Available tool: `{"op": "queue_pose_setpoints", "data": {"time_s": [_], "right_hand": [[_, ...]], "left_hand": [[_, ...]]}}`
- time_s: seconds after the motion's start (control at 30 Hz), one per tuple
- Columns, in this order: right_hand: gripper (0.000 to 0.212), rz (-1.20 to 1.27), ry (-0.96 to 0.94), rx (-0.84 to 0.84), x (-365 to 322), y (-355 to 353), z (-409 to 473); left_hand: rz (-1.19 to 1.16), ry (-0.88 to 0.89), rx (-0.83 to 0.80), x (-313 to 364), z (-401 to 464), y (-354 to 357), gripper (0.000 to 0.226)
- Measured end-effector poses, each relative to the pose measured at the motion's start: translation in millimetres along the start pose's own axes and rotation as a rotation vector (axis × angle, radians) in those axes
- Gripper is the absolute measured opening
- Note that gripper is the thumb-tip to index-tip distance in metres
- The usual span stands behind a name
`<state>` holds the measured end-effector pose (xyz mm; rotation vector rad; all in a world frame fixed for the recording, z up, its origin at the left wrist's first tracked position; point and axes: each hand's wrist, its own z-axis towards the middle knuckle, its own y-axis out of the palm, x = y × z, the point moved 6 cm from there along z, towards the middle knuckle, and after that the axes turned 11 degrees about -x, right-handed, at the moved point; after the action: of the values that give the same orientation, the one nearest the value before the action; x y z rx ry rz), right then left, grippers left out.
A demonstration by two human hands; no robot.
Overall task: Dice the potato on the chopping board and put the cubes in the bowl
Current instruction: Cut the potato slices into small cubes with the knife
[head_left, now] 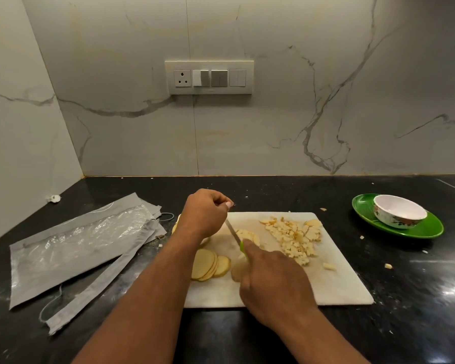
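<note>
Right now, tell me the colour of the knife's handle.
Bright green, seen in the head view where the knife handle sticks out of the right hand.

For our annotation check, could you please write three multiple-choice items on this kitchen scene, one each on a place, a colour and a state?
1. Where does the white bowl stand?
A. on the green plate
B. on the chopping board
C. on the plastic bag

2. What colour is the knife handle?
A. red
B. black
C. green

3. What is in the bowl?
A. potato cubes
B. nothing visible
C. potato slices

Answers:
1 A: the bowl sits on the plate, to the right of the board.
2 C: a green handle shows above the right hand that grips it.
3 B: the bowl's inside shows bare, while the potato cubes lie piled on the board and the potato slices lie near the left hand.
</note>
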<state>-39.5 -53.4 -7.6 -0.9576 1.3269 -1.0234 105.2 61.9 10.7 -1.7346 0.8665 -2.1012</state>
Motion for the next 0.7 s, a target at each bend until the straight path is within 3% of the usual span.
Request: {"op": "queue_pose_setpoints", "data": {"time_s": [0.17, 0.4, 0.7], "right_hand": [[0.067, -0.072, 0.047, -0.116, -0.2, 13.8, -0.2], [0.066, -0.010, 0.224, -0.139, 43.2, 5.8, -34.6], [0.061, -0.043, 0.051, -0.060, 25.4, 9.2, -18.2]], "left_hand": [[0.053, -0.011, -0.075, -2.0, 2.0, 9.3, 0.017], [0.100, 0.034, -0.170, 3.3, 2.1, 16.1, 0.011], [0.251, 0.131, -0.413, 21.9, -17.6, 6.7, 0.023]]}}
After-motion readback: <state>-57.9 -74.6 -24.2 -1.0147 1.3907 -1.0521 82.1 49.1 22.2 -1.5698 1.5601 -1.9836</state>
